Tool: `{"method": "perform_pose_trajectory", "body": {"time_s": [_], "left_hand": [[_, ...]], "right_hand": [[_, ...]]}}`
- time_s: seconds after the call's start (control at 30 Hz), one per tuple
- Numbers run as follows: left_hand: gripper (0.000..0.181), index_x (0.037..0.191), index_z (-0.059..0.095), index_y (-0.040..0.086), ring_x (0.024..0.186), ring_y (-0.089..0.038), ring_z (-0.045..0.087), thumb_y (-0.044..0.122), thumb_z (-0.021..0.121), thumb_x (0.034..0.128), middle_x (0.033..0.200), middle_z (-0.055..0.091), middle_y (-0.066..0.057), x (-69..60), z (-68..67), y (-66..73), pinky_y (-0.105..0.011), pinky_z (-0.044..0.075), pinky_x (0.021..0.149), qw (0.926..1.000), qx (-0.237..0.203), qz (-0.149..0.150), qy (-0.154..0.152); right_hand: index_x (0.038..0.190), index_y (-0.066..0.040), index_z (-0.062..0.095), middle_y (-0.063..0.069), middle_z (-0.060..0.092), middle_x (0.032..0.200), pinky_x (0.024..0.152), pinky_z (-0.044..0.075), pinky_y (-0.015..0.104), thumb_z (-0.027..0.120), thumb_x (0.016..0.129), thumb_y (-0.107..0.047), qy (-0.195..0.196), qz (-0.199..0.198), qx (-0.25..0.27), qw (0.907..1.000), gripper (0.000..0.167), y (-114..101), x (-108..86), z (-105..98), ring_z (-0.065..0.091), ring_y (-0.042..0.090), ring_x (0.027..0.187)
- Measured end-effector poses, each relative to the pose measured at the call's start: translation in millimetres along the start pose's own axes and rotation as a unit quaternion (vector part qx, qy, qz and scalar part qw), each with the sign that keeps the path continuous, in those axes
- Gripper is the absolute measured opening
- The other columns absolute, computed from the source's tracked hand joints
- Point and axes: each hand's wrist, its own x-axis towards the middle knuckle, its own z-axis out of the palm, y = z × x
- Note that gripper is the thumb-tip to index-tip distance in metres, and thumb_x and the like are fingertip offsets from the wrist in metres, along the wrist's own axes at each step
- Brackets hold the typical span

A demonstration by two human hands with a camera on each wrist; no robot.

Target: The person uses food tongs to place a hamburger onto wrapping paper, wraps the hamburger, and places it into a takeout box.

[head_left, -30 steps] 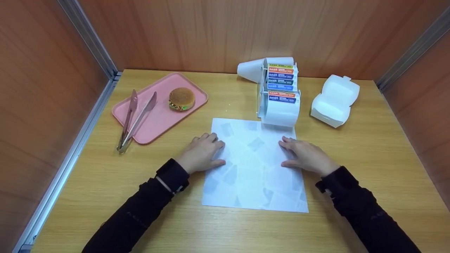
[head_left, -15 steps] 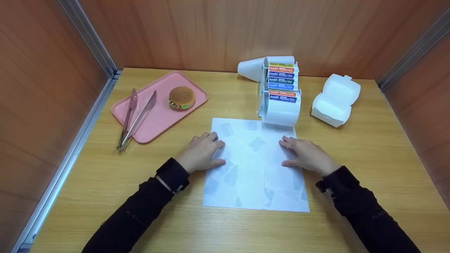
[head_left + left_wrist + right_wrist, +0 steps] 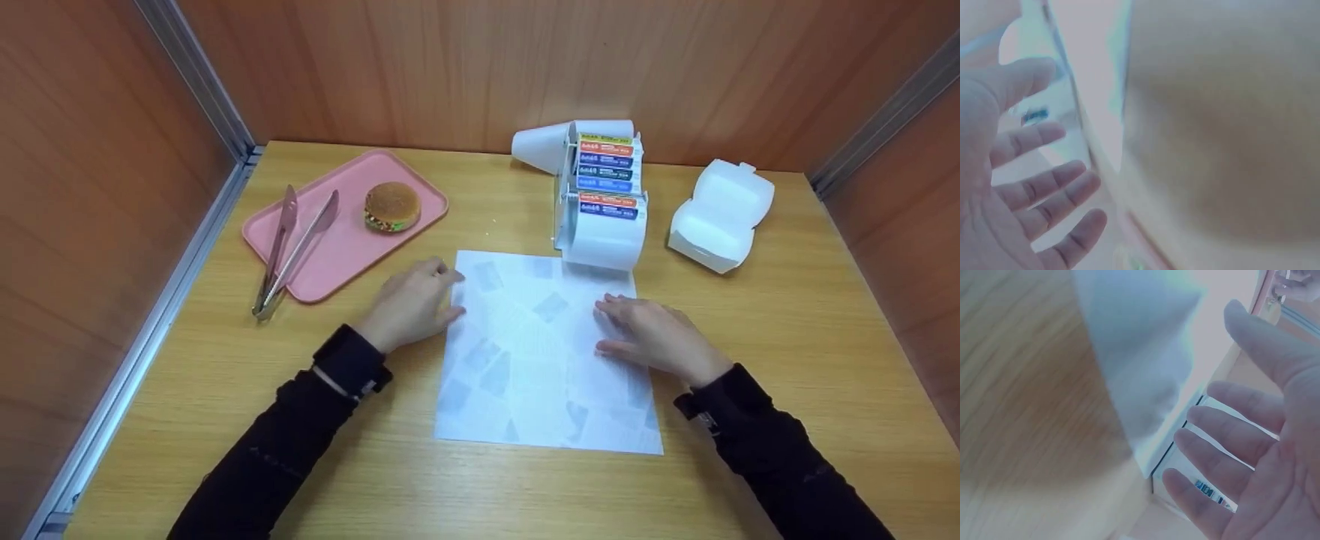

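Note:
A white paper sheet (image 3: 540, 360) with pale grey patches lies flat on the wooden table. At its upper left edge is my left hand (image 3: 411, 306), fingers relaxed and holding nothing; the left wrist view shows that hand's fingers (image 3: 1050, 208) spread apart. My right hand (image 3: 660, 337) reaches over the sheet's right edge, its fingertips above or on the paper; whether they touch it I cannot tell. In the right wrist view its fingers (image 3: 1219, 455) are extended and grip nothing.
A pink tray (image 3: 337, 259) at the back left bears a burger (image 3: 392, 207) and metal tongs (image 3: 300, 244). Behind the sheet stands a dispenser with a white roll (image 3: 606, 241) and colourful labels. An opened white box (image 3: 712, 234) lies at the back right. Wooden walls (image 3: 420, 67) enclose the table.
My left hand has moved left and slightly back, off most of the sheet. The right hand has hardly moved, and the sheet lies as before.

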Motion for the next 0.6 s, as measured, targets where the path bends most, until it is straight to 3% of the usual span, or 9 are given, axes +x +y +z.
{"method": "perform_pose_trajectory", "body": {"time_s": [0.13, 0.27, 0.4, 0.47, 0.53, 0.6], "left_hand": [[0.043, 0.132, 0.071, 0.003, 0.112, -0.039, 0.070, 0.028, 0.078, 0.0976, 0.127, 0.069, -0.021, -1.4, -26.2, -24.3, -0.054, 0.060, 0.091, 0.9946, -0.033, -0.089, 0.041], [0.047, 0.141, 0.065, 0.003, 0.119, -0.047, 0.067, 0.028, 0.072, 0.1020, 0.137, 0.065, -0.027, -10.2, -49.8, -64.9, -0.060, 0.058, 0.092, 0.9782, -0.033, -0.196, 0.062], [0.054, 0.148, 0.061, 0.003, 0.113, -0.053, 0.066, 0.031, 0.069, 0.1025, 0.141, 0.061, -0.033, -33.8, -64.4, -105.0, -0.063, 0.057, 0.084, 0.9557, -0.017, -0.282, 0.083], [0.054, 0.143, 0.062, -0.001, 0.104, -0.052, 0.067, 0.033, 0.070, 0.1013, 0.131, 0.063, -0.035, -48.4, -68.1, -119.6, -0.062, 0.057, 0.076, 0.9444, -0.008, -0.317, 0.088], [0.051, 0.130, 0.063, -0.005, 0.093, -0.047, 0.064, 0.036, 0.071, 0.1006, 0.114, 0.062, -0.032, -62.8, -70.3, -130.3, -0.057, 0.053, 0.069, 0.9334, -0.011, -0.350, 0.077], [0.050, 0.120, 0.062, -0.005, 0.087, -0.041, 0.061, 0.040, 0.073, 0.0998, 0.103, 0.059, -0.026, -75.1, -71.8, -137.3, -0.049, 0.049, 0.064, 0.9270, -0.013, -0.370, 0.058]], "right_hand": [[0.151, -0.005, 0.060, 0.019, 0.064, 0.151, 0.115, 0.050, 0.059, 0.079, 0.098, -0.038, 0.013, -0.004, 0.013, 0.9998, 0.065, -4.7, -2.6, -0.1, 0.060, 0.038, 0.143], [0.149, -0.006, 0.063, 0.016, 0.069, 0.145, 0.111, 0.053, 0.057, 0.079, 0.099, -0.037, 0.021, -0.007, 0.026, 0.9994, 0.061, -7.7, -3.7, 2.2, 0.065, 0.035, 0.137], [0.148, -0.007, 0.064, 0.016, 0.071, 0.142, 0.108, 0.056, 0.057, 0.078, 0.100, -0.037, 0.028, -0.010, 0.024, 0.9993, 0.058, -10.5, -4.8, 3.7, 0.067, 0.035, 0.134], [0.148, -0.007, 0.064, 0.017, 0.071, 0.142, 0.106, 0.057, 0.057, 0.078, 0.100, -0.037, 0.030, -0.010, 0.021, 0.9993, 0.058, -11.8, -5.4, 3.8, 0.068, 0.035, 0.133], [0.148, -0.006, 0.064, 0.018, 0.071, 0.141, 0.105, 0.057, 0.057, 0.077, 0.100, -0.036, 0.030, -0.008, 0.018, 0.9994, 0.058, -12.3, -5.8, 4.1, 0.068, 0.036, 0.132], [0.148, -0.007, 0.064, 0.018, 0.071, 0.141, 0.105, 0.057, 0.057, 0.077, 0.100, -0.037, 0.028, -0.004, 0.017, 0.9994, 0.058, -12.7, -6.1, 4.4, 0.068, 0.035, 0.131]]}}
